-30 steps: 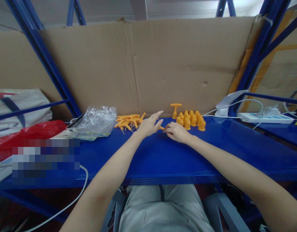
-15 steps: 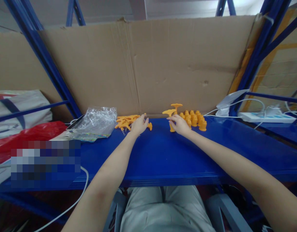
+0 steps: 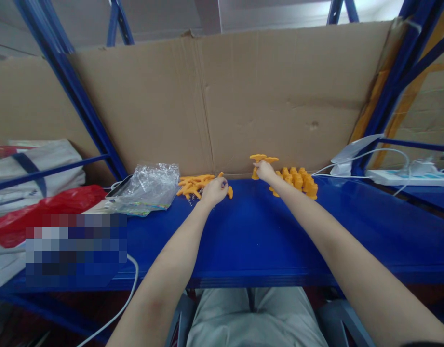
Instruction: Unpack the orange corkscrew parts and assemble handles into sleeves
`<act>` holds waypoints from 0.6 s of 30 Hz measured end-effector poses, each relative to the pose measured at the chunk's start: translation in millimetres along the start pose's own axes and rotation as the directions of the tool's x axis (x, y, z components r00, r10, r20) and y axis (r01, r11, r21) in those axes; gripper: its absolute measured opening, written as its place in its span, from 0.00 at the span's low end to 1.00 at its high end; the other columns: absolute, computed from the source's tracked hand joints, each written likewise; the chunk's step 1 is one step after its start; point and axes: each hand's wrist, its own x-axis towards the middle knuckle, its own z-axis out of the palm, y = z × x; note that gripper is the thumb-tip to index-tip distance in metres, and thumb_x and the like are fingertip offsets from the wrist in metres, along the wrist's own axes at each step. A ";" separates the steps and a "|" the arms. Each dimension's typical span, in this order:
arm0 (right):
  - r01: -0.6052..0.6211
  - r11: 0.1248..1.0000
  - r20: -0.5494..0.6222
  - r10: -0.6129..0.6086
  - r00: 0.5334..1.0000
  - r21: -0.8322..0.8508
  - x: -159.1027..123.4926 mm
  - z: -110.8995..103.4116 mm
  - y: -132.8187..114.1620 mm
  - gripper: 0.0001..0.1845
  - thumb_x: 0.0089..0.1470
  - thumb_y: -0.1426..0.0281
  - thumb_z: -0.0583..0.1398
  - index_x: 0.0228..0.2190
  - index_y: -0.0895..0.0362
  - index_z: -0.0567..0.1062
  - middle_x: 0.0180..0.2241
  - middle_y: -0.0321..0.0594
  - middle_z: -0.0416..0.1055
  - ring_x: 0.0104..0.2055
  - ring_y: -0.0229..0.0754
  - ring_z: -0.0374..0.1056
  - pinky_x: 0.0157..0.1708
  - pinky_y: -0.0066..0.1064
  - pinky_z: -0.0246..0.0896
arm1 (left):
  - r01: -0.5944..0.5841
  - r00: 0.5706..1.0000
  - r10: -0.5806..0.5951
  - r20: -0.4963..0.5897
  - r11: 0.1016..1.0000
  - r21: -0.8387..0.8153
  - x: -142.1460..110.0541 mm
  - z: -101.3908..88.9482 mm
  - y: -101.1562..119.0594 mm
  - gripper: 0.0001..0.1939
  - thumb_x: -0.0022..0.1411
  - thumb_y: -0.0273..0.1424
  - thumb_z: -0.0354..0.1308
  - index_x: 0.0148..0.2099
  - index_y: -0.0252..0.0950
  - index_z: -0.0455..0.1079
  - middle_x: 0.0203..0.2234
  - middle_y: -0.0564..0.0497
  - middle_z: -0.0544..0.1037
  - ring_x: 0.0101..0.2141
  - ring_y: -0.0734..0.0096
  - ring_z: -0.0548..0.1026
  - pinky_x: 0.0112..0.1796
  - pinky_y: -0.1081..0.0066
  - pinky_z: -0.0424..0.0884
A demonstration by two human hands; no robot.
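At the right back of the blue tabletop, my right hand [image 3: 264,171] is closed around an orange corkscrew [image 3: 258,157] with a T-shaped handle on an upright orange base. A second T-shaped handle [image 3: 271,159] shows just behind that hand. My left hand [image 3: 214,191] has its fingers curled at the edge of a pile of orange corkscrew handles [image 3: 193,182] with metal spirals. An orange tip pokes out above these fingers, apparently from a corkscrew handle in their grasp. Just right of them lies one loose orange piece [image 3: 230,192]. Several orange bases [image 3: 297,180] stand grouped beside my right forearm.
A clear plastic bag [image 3: 153,185] lies left of the pile. Further left are a red bag [image 3: 62,205] and a white cloth bag [image 3: 55,164]. Cardboard [image 3: 261,96] walls off the back. A white power strip [image 3: 406,177] with cables sits at the right, by the blue rack post.
My right hand has moved back towards the cardboard with the corkscrew, next to the other T-handle. My left hand stays at the pile, its fingers more curled. The view has shifted slightly.
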 end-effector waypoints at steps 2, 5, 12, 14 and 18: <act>0.002 1.000 -0.006 -0.002 1.000 -0.024 2.2 4.6 4.8 0.25 0.60 0.76 0.49 0.53 0.56 0.77 0.51 0.52 0.74 0.52 0.53 0.72 0.52 0.43 0.66 | -0.012 1.000 0.012 -0.016 1.000 0.006 0.2 1.0 -0.7 0.12 0.64 0.30 0.52 0.43 0.38 0.76 0.41 0.47 0.82 0.43 0.62 0.79 0.46 0.66 0.73; 0.020 0.999 -0.006 -0.020 1.000 -0.045 5.8 8.1 10.3 0.24 0.60 0.75 0.49 0.52 0.58 0.78 0.50 0.56 0.73 0.51 0.55 0.72 0.50 0.44 0.67 | -0.004 0.999 0.006 -0.040 1.000 0.030 -0.2 1.7 -0.3 0.12 0.63 0.31 0.52 0.42 0.38 0.76 0.40 0.46 0.83 0.43 0.62 0.79 0.44 0.67 0.74; 0.042 0.996 -0.021 -0.044 0.999 -0.082 7.1 6.2 10.0 0.27 0.61 0.75 0.47 0.54 0.58 0.76 0.48 0.54 0.74 0.48 0.53 0.73 0.48 0.44 0.69 | 0.021 1.000 -0.020 -0.018 0.998 0.067 -1.3 -0.6 3.3 0.12 0.63 0.30 0.51 0.42 0.38 0.76 0.41 0.45 0.83 0.43 0.59 0.79 0.42 0.66 0.74; 0.055 0.994 -0.031 -0.059 0.998 -0.099 3.5 5.2 7.7 0.26 0.60 0.76 0.48 0.55 0.58 0.76 0.49 0.54 0.73 0.48 0.52 0.73 0.48 0.43 0.69 | 0.029 0.999 -0.028 -0.022 0.997 0.070 -1.5 -0.8 3.7 0.12 0.63 0.30 0.51 0.42 0.38 0.76 0.41 0.45 0.83 0.43 0.58 0.80 0.41 0.66 0.74; 0.060 0.985 -0.028 -0.066 0.997 -0.162 -3.9 5.0 3.9 0.24 0.61 0.75 0.49 0.53 0.58 0.77 0.50 0.56 0.72 0.48 0.53 0.73 0.46 0.42 0.68 | 0.051 0.998 -0.047 -0.044 0.995 0.084 -1.5 0.5 3.2 0.12 0.63 0.30 0.51 0.41 0.38 0.76 0.39 0.45 0.83 0.42 0.58 0.80 0.41 0.66 0.74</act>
